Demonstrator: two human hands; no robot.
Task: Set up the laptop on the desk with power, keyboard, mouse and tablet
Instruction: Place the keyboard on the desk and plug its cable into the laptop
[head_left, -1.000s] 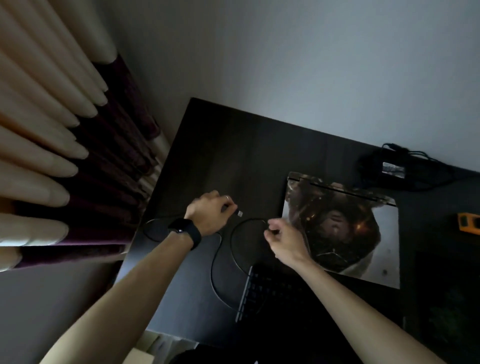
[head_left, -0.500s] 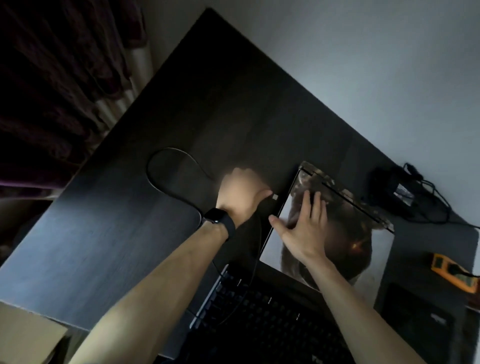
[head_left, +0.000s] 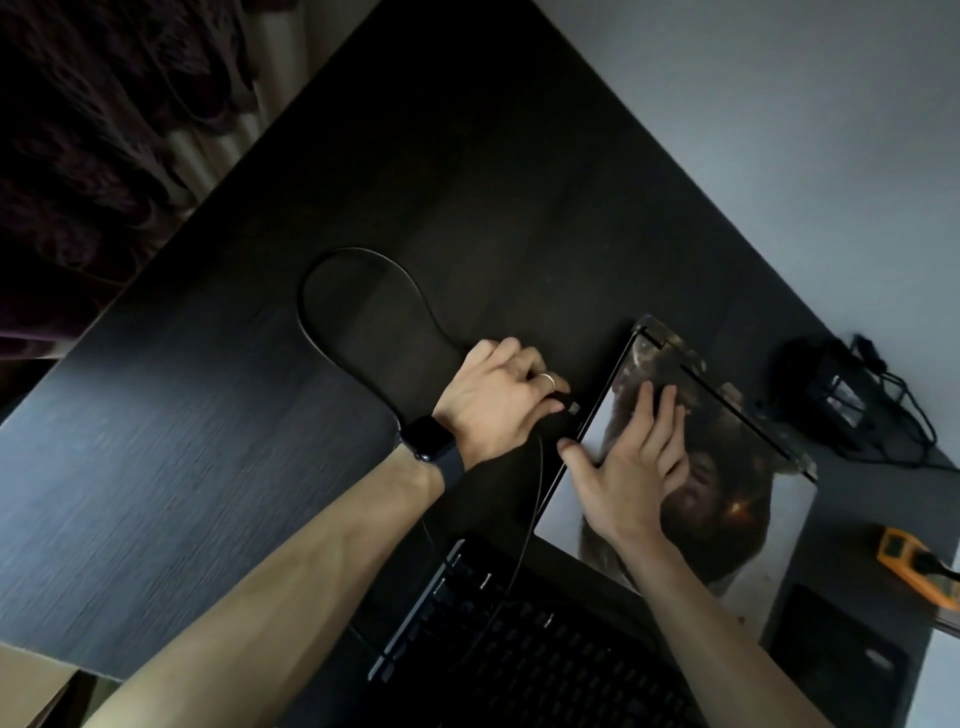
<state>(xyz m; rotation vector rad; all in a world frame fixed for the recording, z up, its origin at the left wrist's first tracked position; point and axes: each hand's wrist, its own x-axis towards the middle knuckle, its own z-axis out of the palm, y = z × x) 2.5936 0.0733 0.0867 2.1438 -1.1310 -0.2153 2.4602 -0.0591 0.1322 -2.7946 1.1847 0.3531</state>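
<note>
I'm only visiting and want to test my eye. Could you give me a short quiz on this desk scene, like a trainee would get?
1. True or false: the right hand lies flat on the closed laptop.
2. What does the left hand pinch beside the laptop's edge? a) a mouse b) a cable plug c) a tablet
3. Fill in: the watch sits on the ___ wrist.
Key: 1 true; 2 b; 3 left.

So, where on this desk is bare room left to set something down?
Free: the wide desk beyond the looped cable up to the wall, and the stretch between that cable and the desk's left edge. Crowded: the right side, with laptop, keyboard, power adapter, orange device.
</note>
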